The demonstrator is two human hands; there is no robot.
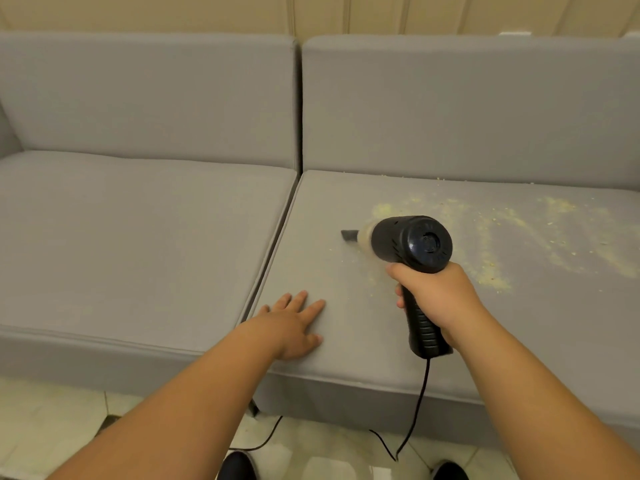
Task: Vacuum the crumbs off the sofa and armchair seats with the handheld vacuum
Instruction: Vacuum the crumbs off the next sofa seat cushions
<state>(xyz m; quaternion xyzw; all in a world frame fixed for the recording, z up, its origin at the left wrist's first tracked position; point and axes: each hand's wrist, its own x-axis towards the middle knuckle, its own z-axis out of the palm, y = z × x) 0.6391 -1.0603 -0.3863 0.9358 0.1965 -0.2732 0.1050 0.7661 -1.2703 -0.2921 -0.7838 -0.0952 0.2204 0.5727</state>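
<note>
A black handheld vacuum (414, 242) hovers low over the right grey seat cushion (332, 209), its narrow nozzle pointing left. My right hand (438, 299) grips its ribbed handle. Yellowish crumbs (491, 237) are scattered over the cushion to the right of and behind the vacuum, with a few along the back crease. My left hand (294, 323) rests flat on the front left part of the same cushion, fingers straight and spread. The vacuum's clear dust cup shows pale debris inside.
The left seat cushion (138, 237) shows no crumbs. A dark gap (300, 109) splits the two back cushions. The black power cord (417, 407) hangs from the handle down to the tiled floor (52, 427). My shoe tips (239, 465) stand near the sofa front.
</note>
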